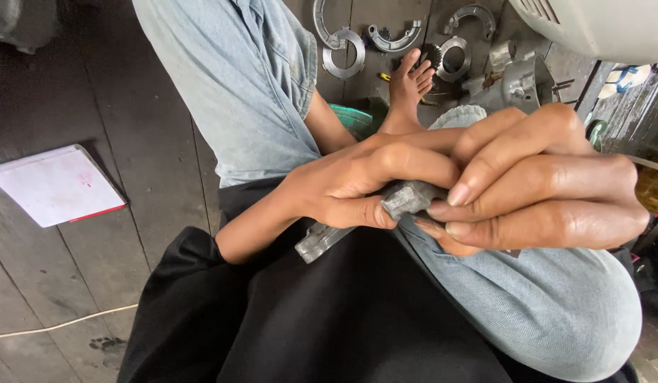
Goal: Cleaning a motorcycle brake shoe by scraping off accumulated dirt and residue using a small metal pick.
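Observation:
My left hand grips a grey cast-metal part that lies across my lap, thumb pressed on its upper end. My right hand closes its fingertips on the same part's top end, right next to the left thumb. The lower end of the part sticks out toward the black cloth. Both hands hover over my knees in light blue jeans. My bare foot rests on the floor beyond the hands.
Several metal rings and curved brake-shoe-like pieces lie on the dark wooden floor at the top. A grey metal housing stands nearby. A white notebook lies at left, a white cord below it.

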